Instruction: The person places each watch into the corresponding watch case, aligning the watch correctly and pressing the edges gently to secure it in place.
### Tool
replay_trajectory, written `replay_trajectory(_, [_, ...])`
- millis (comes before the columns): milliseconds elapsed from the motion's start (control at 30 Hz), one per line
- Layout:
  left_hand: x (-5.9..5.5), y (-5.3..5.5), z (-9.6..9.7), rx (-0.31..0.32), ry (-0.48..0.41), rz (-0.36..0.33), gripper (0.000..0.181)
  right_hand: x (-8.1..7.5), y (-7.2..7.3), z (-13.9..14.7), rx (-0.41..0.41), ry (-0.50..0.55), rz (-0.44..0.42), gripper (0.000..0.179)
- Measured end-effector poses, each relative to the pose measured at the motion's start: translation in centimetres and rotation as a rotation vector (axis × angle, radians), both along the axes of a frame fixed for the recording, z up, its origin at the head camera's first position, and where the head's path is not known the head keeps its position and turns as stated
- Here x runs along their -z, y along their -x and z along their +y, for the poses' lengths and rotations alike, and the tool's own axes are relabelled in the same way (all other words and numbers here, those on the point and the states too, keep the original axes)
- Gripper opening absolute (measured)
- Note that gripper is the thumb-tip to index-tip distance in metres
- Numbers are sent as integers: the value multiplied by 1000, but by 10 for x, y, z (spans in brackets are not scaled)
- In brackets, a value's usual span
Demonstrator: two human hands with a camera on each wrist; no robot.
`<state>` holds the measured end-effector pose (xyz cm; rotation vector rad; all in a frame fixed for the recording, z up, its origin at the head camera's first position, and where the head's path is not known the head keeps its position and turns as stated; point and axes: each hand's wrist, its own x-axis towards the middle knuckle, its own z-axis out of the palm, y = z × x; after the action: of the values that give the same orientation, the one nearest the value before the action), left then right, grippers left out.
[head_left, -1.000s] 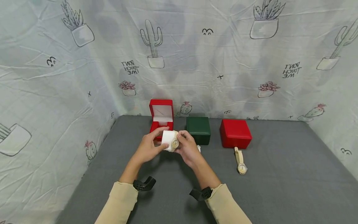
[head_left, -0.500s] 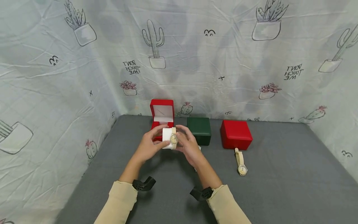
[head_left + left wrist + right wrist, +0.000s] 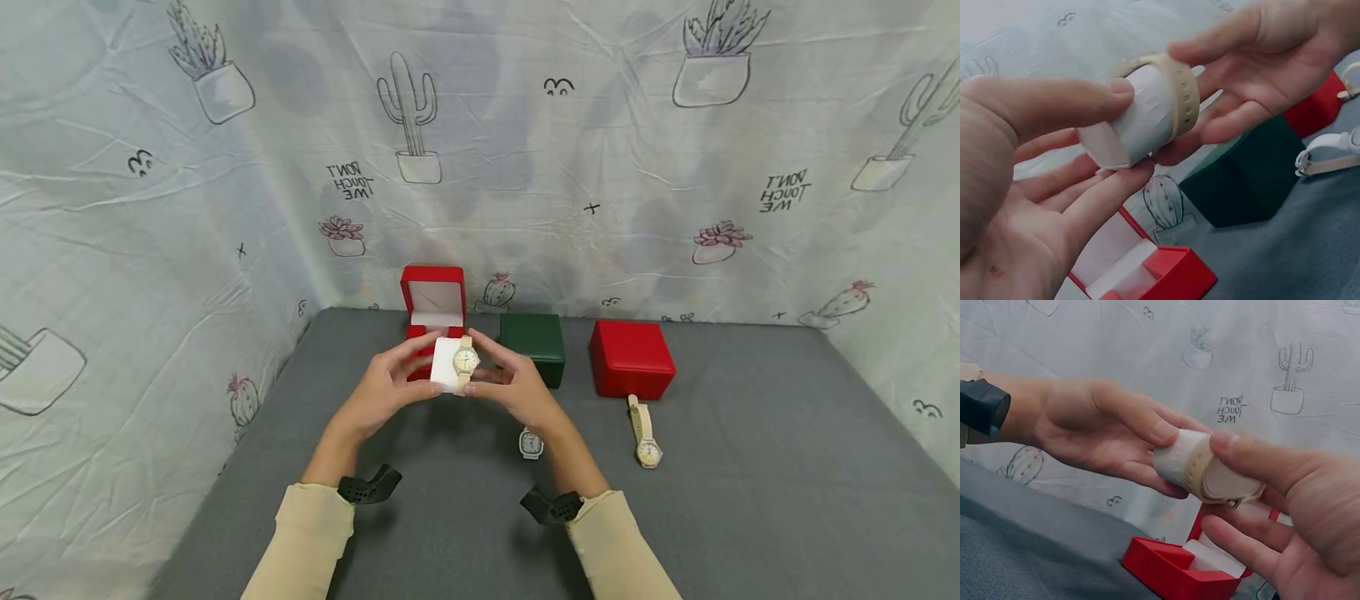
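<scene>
In front of me I hold a white watch cushion (image 3: 444, 367) with a cream-strapped wristwatch (image 3: 466, 360) wrapped around its right part. My left hand (image 3: 381, 390) pinches the cushion's left end, thumb on the near side and fingers on the far side. At the right end, my right hand (image 3: 523, 385) grips the watch and cushion between thumb and fingers. The left wrist view shows the strap (image 3: 1184, 97) around the cushion, its holes visible. Behind the hands stands an open red watch box (image 3: 435, 273) with a white lid lining, its base partly hidden.
A closed green box (image 3: 533, 337) and a closed red box (image 3: 633, 358) stand to the right on the grey table (image 3: 750, 467). Another cream-strapped watch (image 3: 647, 446) lies before the red box. A white watch (image 3: 531, 444) lies partly hidden behind my right forearm.
The watch and cushion have risen slightly, and the dial now faces me more squarely. My right thumb has shifted to the near lower edge, and both forearms have spread a little.
</scene>
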<state>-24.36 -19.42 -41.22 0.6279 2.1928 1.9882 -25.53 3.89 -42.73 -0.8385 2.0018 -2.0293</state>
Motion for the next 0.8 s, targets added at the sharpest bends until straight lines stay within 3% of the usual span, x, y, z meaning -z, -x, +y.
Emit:
replay_trajectory(400, [-2, -2, 4, -21, 73, 26, 68, -3, -1, -3, 15, -57, -8, 74])
replay_trajectory(633, [-2, -4, 8, -2, 135, 9, 65, 1, 0, -6, -9, -70, -2, 72])
replay_trajectory(800, [1, -3, 12, 15, 127, 10, 67, 3, 1, -4, 1, -72, -24, 70])
